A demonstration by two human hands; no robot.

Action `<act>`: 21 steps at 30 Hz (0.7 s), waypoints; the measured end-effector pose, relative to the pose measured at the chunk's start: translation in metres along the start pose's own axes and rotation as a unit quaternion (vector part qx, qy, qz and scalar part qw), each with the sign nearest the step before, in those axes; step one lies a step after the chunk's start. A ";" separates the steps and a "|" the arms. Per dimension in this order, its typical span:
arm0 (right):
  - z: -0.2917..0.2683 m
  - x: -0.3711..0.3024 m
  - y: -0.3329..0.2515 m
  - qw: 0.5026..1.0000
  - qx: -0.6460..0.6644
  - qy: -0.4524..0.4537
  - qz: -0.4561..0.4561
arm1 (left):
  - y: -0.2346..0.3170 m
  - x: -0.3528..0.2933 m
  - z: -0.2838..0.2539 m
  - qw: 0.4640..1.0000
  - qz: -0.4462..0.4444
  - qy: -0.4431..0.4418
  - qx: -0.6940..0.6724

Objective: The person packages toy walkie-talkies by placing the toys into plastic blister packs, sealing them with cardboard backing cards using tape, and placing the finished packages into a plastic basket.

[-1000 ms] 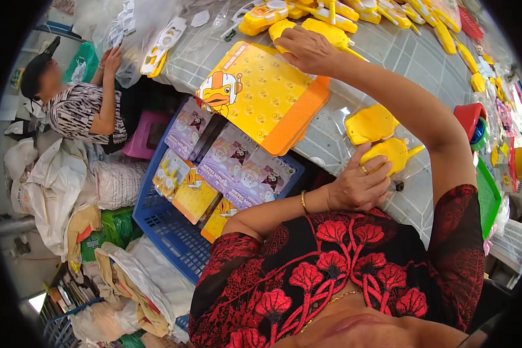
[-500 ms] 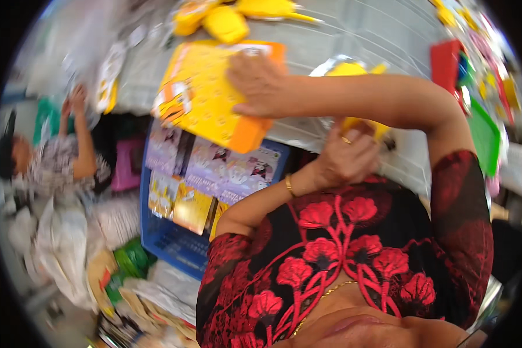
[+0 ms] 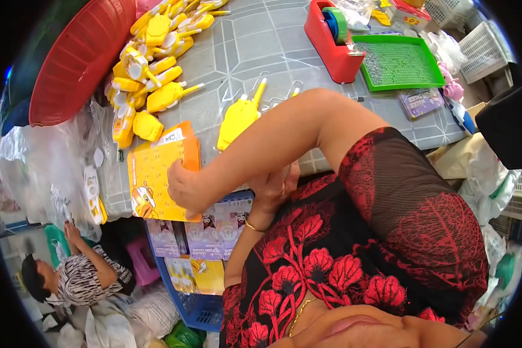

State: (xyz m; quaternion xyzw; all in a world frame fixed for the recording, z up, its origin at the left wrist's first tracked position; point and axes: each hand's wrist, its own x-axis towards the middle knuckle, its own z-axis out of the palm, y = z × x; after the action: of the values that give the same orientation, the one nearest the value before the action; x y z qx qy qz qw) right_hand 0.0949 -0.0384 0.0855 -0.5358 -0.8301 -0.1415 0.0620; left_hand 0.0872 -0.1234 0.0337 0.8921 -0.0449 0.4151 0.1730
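Observation:
My right hand (image 3: 182, 188) reaches across my body to the left and grips the lower corner of a flat yellow-and-orange card pack (image 3: 156, 171) with a cartoon duck, lying at the table's near edge. My left hand (image 3: 275, 185), with a gold bracelet at the wrist, sits curled under my right forearm; its fingers are hidden. A yellow toy handset in a clear bag (image 3: 238, 119) lies on the grey table (image 3: 261, 46) just beyond my forearm.
A heap of yellow toy handsets (image 3: 151, 75) lies beside a red basket (image 3: 81, 52). A red tape dispenser (image 3: 330, 40) and green tray (image 3: 397, 61) stand far right. A blue crate (image 3: 200, 307) of printed packs sits below the table edge. Another person (image 3: 75, 272) sits on the floor.
The view has swung. My right hand has drawn the yellow card pack from farther out on the table to its near edge. My left hand, seen earlier on a yellow toy, is now under my forearm.

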 end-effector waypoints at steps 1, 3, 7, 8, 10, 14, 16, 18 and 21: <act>0.006 0.003 -0.011 0.998 0.032 0.053 0.005 | -0.001 0.000 -0.002 1.000 0.002 -0.001 0.002; 0.014 0.014 -0.022 0.998 0.017 0.052 0.030 | -0.003 -0.001 -0.009 1.000 0.002 0.002 0.003; 0.038 0.007 -0.006 0.994 -0.057 0.091 -0.035 | -0.007 -0.008 -0.023 1.000 0.011 0.018 -0.008; 0.037 0.011 -0.014 0.989 -0.075 0.129 0.001 | -0.006 -0.015 -0.036 1.000 0.008 0.015 0.008; 0.038 0.014 -0.016 0.989 -0.048 0.139 0.010 | -0.007 -0.033 -0.068 0.999 -0.018 0.005 0.035; 0.034 0.025 -0.008 0.990 0.136 -0.025 0.023 | -0.008 -0.082 -0.118 0.972 -0.208 0.080 0.070; 0.034 0.023 0.005 0.982 0.187 0.012 0.005 | -0.019 -0.108 -0.132 0.887 -0.418 0.191 0.047; 0.028 0.022 0.013 0.971 0.235 0.045 -0.007 | -0.037 -0.109 -0.148 0.789 -0.543 0.282 -0.056; 0.013 0.028 0.021 0.975 0.220 0.012 0.029 | -0.065 -0.110 -0.162 0.743 -0.566 0.329 -0.141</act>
State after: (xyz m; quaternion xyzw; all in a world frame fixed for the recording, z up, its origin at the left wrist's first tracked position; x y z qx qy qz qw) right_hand 0.1029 -0.0019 0.0843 -0.5312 -0.8242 0.0399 0.1921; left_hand -0.0871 -0.0136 0.0293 0.5276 0.4698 0.4973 0.5035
